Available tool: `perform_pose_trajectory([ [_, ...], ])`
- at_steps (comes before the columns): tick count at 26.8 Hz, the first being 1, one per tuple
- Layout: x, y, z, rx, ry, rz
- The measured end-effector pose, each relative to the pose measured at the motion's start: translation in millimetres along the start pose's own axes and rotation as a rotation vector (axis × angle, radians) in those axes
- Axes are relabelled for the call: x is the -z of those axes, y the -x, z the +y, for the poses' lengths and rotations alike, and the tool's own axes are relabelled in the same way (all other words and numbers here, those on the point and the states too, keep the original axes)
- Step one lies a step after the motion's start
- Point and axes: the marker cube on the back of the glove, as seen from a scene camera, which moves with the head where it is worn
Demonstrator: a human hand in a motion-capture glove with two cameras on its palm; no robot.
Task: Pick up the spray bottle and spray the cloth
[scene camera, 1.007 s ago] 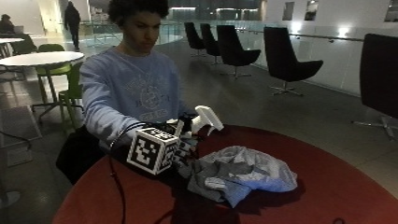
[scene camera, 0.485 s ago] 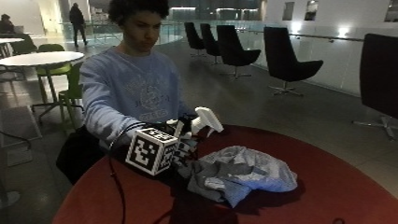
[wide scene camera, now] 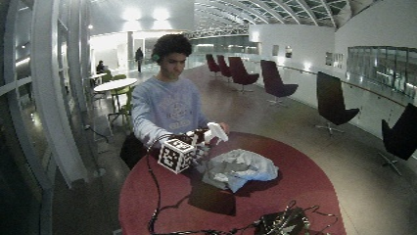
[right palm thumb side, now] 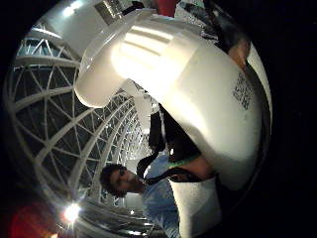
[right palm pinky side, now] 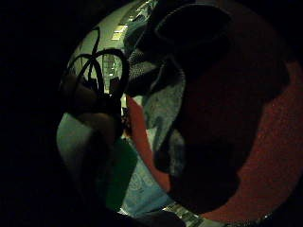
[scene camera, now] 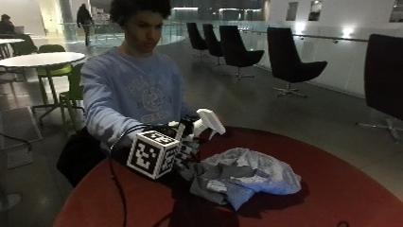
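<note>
I see a spray bottle with a white trigger head (scene camera: 209, 122) held upright above the near-left part of the round red table (scene camera: 340, 189). My gloved right hand (scene camera: 184, 137) grips the bottle below the head, and its body is hidden by the hand. The nozzle points toward a crumpled grey-blue cloth (scene camera: 242, 175) lying on the table just beside the hand. In the thumb side palm view the white spray head (right palm thumb side: 183, 84) fills most of the picture. The little finger side palm view shows the cloth (right palm pinky side: 161, 109) on the red table (right palm pinky side: 251, 123). The wide view shows bottle head (wide scene camera: 215, 131) and cloth (wide scene camera: 238, 169) likewise.
The person sits at the table's far-left edge. A dark bundle of equipment (wide scene camera: 280, 223) lies at the table's front edge. Bare red tabletop (wide scene camera: 306, 181) extends right of the cloth. Black chairs (scene camera: 286, 61) stand on the floor behind.
</note>
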Motion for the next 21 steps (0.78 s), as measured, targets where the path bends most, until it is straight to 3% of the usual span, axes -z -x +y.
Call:
perform_pose_trajectory([
  [21, -1.7, -1.5, -1.1, -0.024, 0.013, -0.004],
])
